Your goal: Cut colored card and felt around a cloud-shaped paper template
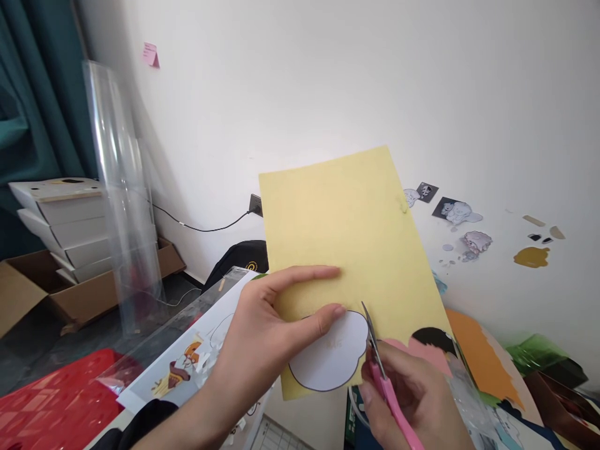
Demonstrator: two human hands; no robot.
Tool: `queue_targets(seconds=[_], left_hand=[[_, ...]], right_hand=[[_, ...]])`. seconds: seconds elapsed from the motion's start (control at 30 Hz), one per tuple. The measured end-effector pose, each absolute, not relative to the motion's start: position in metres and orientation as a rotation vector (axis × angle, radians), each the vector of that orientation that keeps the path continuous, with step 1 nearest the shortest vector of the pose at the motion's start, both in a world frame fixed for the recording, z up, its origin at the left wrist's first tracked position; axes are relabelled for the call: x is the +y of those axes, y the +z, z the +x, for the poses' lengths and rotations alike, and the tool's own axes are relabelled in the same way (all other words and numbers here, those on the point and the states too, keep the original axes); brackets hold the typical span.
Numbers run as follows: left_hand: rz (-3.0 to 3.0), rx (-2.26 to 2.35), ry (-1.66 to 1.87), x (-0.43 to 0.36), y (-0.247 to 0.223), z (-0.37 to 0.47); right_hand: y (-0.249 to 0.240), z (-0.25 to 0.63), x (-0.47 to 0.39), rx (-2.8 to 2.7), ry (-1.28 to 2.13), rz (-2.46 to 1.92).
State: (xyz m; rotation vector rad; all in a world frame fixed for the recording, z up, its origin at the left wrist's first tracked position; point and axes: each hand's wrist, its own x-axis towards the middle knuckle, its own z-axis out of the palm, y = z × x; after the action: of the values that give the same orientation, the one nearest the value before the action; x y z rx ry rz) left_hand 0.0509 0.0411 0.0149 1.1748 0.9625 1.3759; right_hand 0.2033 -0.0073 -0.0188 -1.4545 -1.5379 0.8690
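My left hand (276, 312) holds a yellow sheet of paper (337, 219) near its lower left, its thumb pressing a white cloud-shaped cutout with a dark outline (328, 359) against the sheet. The index finger stretches across the yellow surface. In my right hand (412, 394) are pink-handled scissors (387, 384). Their blades point up along the right edge of the white cutout, over the yellow sheet, and look nearly closed. The right fingers are partly hidden behind the handles.
Orange paper (487, 350) and a green plastic piece (537, 353) lie at the right. A printed sheet (178, 369) and a red padded object (60, 406) are at the lower left. Boxes (75, 219) and a clear plastic roll (117, 187) stand farther back. Cutouts cling to the wall.
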Motion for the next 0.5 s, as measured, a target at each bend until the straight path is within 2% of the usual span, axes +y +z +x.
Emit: queue_targets(seconds=[0.5], left_hand=[[1.272, 0.931, 1.255, 0.044, 0.017, 0.043]], right_hand=[[-0.033, 0.231, -0.011, -1.736, 0.875, -1.631]])
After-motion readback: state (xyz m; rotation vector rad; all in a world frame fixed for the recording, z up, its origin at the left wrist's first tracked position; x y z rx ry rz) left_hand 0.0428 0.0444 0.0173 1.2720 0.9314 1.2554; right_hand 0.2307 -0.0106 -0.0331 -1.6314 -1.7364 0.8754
